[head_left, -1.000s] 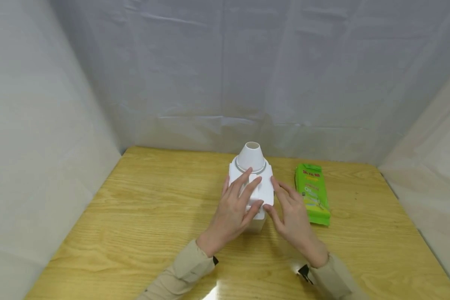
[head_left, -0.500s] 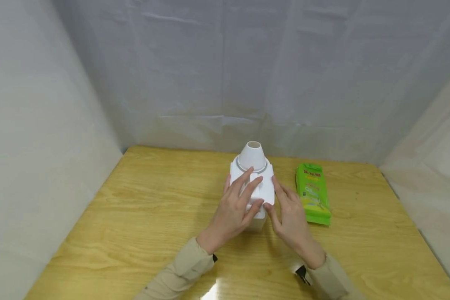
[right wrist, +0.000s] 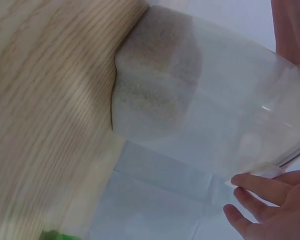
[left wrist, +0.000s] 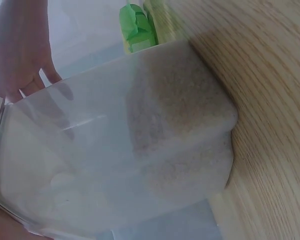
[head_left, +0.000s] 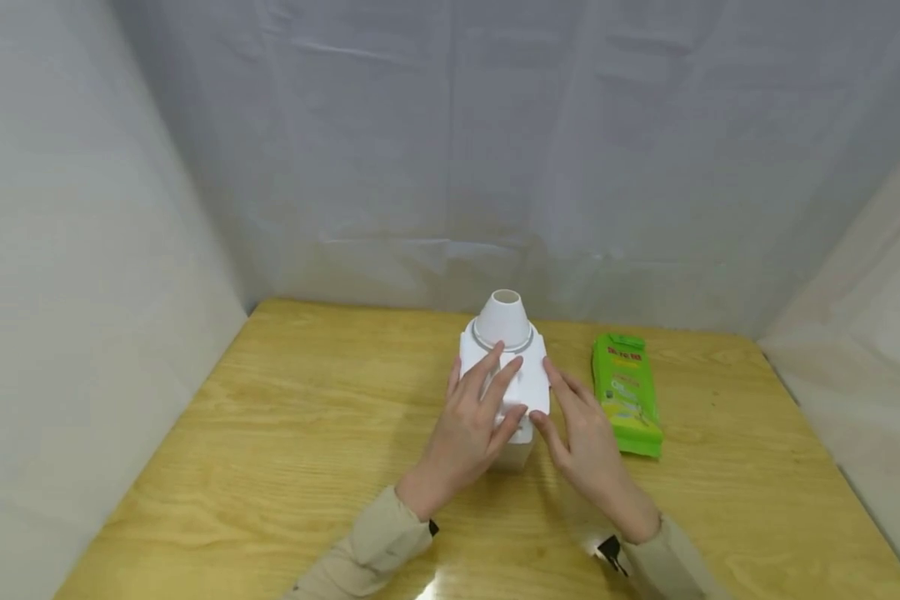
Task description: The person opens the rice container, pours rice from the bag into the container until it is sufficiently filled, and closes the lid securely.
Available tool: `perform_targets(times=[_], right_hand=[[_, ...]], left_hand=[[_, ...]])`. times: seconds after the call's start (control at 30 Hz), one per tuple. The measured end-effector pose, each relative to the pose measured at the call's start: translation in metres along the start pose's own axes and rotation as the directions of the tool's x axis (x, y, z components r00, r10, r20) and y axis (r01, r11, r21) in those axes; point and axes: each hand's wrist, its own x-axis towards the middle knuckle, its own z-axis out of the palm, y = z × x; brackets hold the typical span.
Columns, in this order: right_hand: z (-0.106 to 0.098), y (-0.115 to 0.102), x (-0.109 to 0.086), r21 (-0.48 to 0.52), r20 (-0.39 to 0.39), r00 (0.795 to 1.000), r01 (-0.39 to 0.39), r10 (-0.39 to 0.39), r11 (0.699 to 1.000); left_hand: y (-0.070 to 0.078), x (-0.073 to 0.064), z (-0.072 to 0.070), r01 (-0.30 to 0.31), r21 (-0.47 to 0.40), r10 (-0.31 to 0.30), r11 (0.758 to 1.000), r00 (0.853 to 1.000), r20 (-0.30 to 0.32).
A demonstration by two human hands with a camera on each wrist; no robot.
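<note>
A translucent storage container (left wrist: 105, 135) stands upright on the table, its lower part filled with a pale grain (right wrist: 155, 65). Its white lid (head_left: 528, 383) bears a white cone-shaped spout (head_left: 503, 323) with a round opening at the top. Across the lid's left side lies my left hand (head_left: 461, 425), fingers spread, tips near the cone and thumb at the near edge. My right hand (head_left: 588, 442) touches the lid's right edge with fingertips and thumb; the right wrist view shows those fingers (right wrist: 260, 189) against the edge just under the rim.
A green printed packet (head_left: 627, 396) lies flat on the wooden table (head_left: 307, 417), just right of the container and beyond my right hand. Pale sheeting (head_left: 495, 167) hangs behind the table and along both sides.
</note>
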Motion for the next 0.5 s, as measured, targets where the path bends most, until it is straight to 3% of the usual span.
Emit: perform_targets(times=[0.5], right_hand=[[-0.0036,0.0047,0.0004,-0.006,0.037,0.999,0.000,0.000,1.000]], left_hand=[[0.0006,-0.0014,-0.0006,0.025,-0.011,-0.025,1.000,1.000,0.000]])
